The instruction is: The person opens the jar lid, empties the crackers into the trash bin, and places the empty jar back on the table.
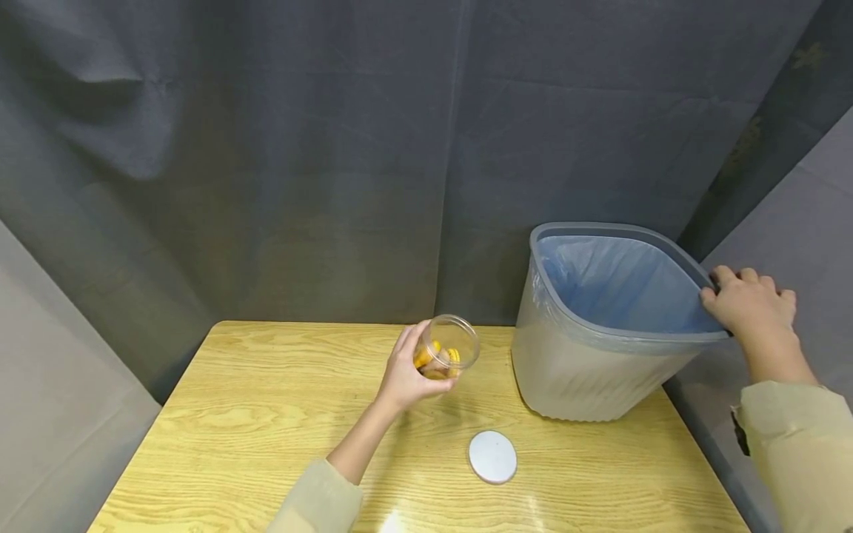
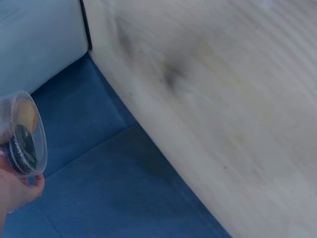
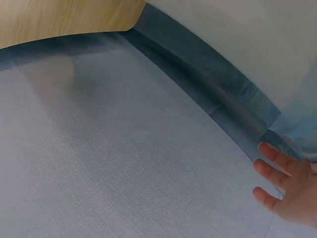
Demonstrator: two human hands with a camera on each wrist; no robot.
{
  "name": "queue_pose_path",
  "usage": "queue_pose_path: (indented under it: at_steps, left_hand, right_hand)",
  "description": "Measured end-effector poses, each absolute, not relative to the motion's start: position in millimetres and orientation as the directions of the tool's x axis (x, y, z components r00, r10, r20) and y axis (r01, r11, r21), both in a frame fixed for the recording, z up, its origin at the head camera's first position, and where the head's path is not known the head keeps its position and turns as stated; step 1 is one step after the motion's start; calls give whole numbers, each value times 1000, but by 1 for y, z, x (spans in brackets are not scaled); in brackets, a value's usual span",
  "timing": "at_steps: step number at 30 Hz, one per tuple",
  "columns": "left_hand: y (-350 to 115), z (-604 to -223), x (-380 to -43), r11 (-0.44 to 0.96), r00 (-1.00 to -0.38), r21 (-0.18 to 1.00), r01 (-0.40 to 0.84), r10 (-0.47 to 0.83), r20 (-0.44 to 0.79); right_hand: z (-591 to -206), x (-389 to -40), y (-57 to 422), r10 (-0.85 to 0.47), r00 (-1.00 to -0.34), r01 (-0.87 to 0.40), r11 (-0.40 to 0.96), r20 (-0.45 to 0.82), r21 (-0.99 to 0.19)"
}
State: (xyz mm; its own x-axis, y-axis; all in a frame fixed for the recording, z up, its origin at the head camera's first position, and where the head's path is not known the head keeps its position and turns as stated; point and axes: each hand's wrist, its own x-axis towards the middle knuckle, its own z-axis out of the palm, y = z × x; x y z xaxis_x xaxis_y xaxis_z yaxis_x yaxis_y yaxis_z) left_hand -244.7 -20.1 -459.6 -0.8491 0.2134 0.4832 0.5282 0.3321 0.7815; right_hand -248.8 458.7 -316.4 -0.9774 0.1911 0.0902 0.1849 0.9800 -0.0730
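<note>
In the head view my left hand grips a clear plastic jar, its open mouth tilted to the right above the table. Small yellow and brown pieces lie inside, one with a ridged edge. The left wrist view shows the jar at its left edge, partly cut off. Over on the right, my right hand holds the rim of a pale trash bin by thumb and forefinger. Its other fingers are spread outside the bin in the right wrist view. A blue-tinted liner bag lines the bin.
A round white lid lies flat on the wooden table, below and right of the jar. The bin stands at the table's right side. Dark grey curtains hang along the back, with lighter panels at both sides.
</note>
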Motion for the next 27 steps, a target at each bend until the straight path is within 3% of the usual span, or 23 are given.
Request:
queue_pose_path:
  at_steps: [27]
  left_hand:
    - [-1,-406,-276,410,-804,698,587,194,562]
  right_hand:
    - [-316,-249,451,197,-976,190,978,88,-85]
